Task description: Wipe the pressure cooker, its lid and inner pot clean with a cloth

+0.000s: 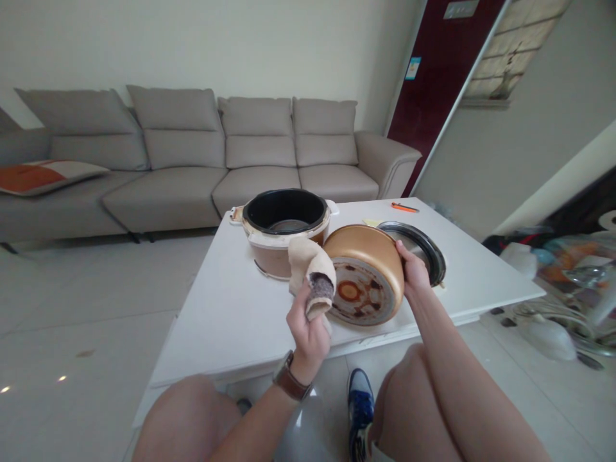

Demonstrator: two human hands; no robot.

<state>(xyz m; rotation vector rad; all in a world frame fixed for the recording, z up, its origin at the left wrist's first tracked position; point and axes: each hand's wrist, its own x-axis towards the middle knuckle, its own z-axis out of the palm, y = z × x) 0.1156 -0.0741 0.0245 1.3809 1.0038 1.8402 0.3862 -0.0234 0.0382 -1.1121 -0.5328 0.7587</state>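
My right hand grips the rim side of a gold inner pot, which is tilted so its stained, brown-marked base faces me. In my left hand is a bunched beige cloth with a dark grey patch, held close to the pot's left side; whether it touches the pot I cannot tell. Behind the cloth stands a rice cooker body, its lid off and its black inside showing. A round metal lid with a dark rim lies behind my right hand.
All this stands on a white table. An orange cutter lies near its far right corner. Beyond is a grey sofa with an orange and white cushion. Mixed household things sit on the floor at right.
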